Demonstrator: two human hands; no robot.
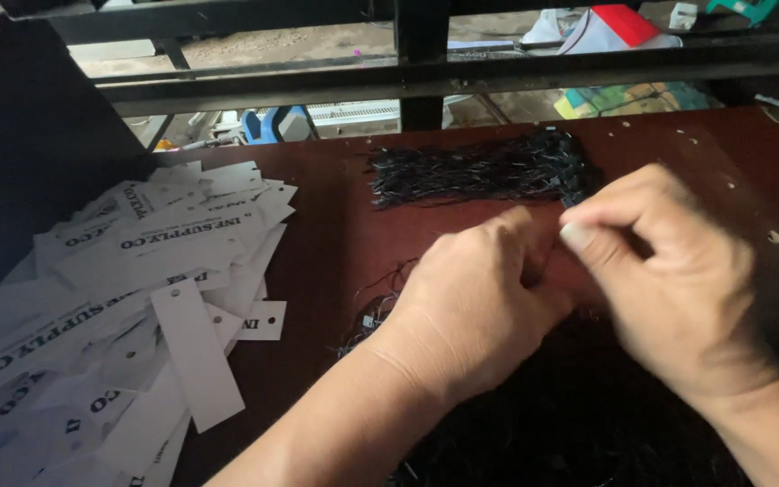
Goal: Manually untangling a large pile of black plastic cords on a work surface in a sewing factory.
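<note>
**Two hands meet over black threads on a red-brown table**

Head view: The left hand (475, 302) and right hand (669, 271) press together at the middle of the dark red-brown wooden table (335, 234), fingers curled inward; whatever they pinch is hidden between them. A bundle of thin black strings (480, 169) lies just beyond the hands. A heap of white rectangular paper tags with punched holes (137, 298) spreads at the left, well apart.

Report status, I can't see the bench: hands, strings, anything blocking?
Left hand and right hand pinched together, grip hidden. Black string bundle just beyond. White tag pile off left, nothing blocking.
</note>
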